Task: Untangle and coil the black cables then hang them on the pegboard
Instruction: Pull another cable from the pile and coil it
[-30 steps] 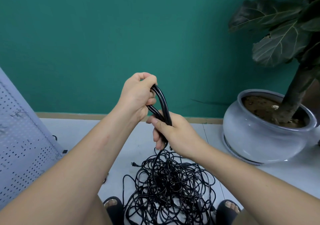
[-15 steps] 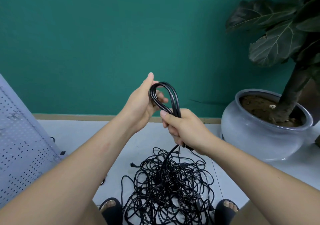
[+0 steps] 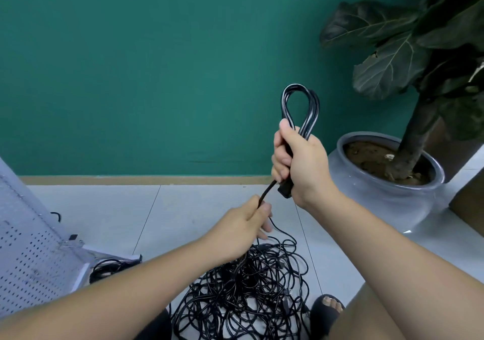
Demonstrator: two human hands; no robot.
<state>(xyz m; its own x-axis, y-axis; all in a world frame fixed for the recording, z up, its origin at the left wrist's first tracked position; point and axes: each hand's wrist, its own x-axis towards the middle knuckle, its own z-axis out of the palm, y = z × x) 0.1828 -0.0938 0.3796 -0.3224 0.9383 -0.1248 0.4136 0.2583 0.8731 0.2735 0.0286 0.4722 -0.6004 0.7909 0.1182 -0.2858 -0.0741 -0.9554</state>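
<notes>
The right hand [image 3: 301, 161] is gripping a partly formed coil [image 3: 300, 109] at centre right of the frame. Its fingers are curling tight round the coil's neck, and the loops are standing upright above the fist. Just below, the left hand [image 3: 243, 231] is holding the trailing strand [image 3: 267, 191], fingers closing round it. That strand is running down into the tangle [image 3: 248, 287] lying on the floor [image 3: 199, 208] at lower centre.

Risk, as judged: drawing more length may snag a knot and drag the heap upward, or loosen the held loops.

Count: two hands, one coil, one tangle, one smaller bundle [image 3: 107, 270] beside one pegboard [image 3: 28, 248] at lower left, and one potted plant [image 3: 387, 195].
</notes>
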